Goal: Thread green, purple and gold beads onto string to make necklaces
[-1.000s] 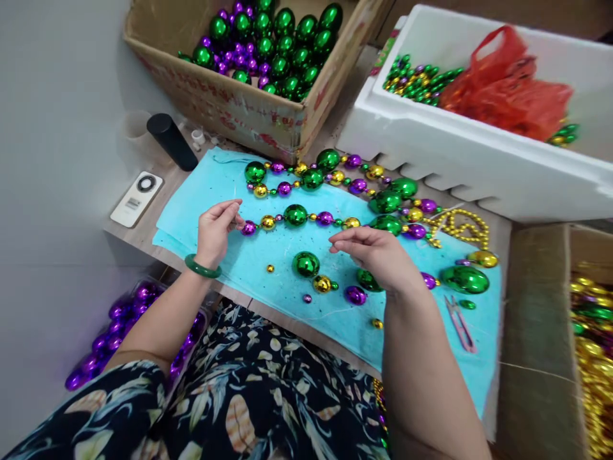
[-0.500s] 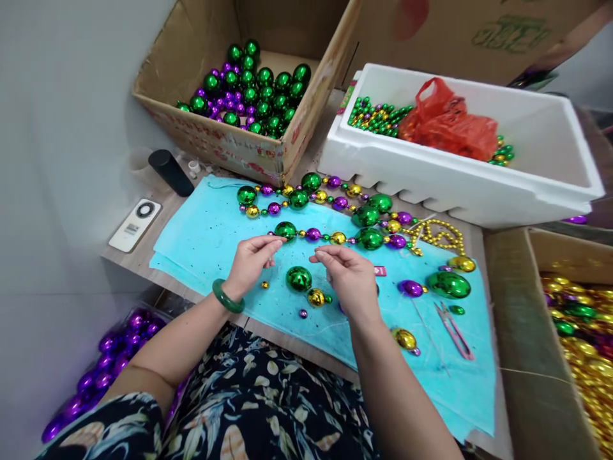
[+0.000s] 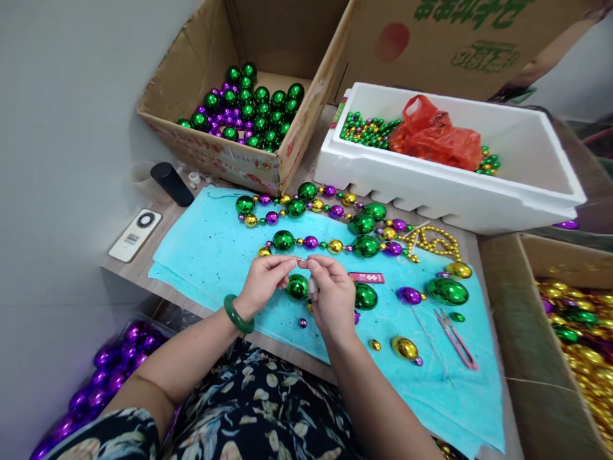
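My left hand [image 3: 262, 282], a green bangle [image 3: 238, 314] at its wrist, pinches a thin pale thread [image 3: 301, 259]. Fingertip to fingertip with it, my right hand [image 3: 334, 297] is also closed in a pinch on the thread; something whitish shows at one of its fingers. Just below the hands a large green bead [image 3: 297, 287] lies on the blue cloth, and another green bead [image 3: 366, 296] sits right of my right hand. A small purple bead [image 3: 302, 323] is nearer me. Behind the hands runs a bead garland [image 3: 310, 242] in green, purple and gold.
Pink thread snips [image 3: 457, 342] lie on the blue cloth [image 3: 191, 255] at right, near loose beads. Behind stand a cardboard box [image 3: 215, 153] of baubles and a white foam box [image 3: 445, 198] holding a red bag [image 3: 433, 137]. A phone [image 3: 135, 235] lies at left.
My hands have come together from a gap apart, the right moving left and the left slightly right and nearer me. The pink label and a green bead right of my right hand are now uncovered.
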Demonstrator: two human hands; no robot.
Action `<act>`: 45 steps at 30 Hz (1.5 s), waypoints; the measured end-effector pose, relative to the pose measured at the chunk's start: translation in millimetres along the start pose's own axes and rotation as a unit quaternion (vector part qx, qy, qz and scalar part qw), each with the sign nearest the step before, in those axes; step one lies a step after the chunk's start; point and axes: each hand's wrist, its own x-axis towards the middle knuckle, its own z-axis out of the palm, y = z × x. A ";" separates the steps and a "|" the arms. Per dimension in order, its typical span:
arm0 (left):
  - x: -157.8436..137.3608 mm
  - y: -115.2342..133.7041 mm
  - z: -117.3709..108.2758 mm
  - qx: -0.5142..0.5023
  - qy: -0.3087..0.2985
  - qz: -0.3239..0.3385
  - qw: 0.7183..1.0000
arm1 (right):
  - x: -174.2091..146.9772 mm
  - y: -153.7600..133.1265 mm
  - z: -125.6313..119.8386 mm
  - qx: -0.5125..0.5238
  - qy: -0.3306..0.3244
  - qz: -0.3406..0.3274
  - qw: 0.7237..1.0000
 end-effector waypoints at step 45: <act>2.1 6.5 -4.1 0.090 0.013 0.065 0.994 | -12.3 8.3 -16.1 -0.363 -0.090 -0.216 0.902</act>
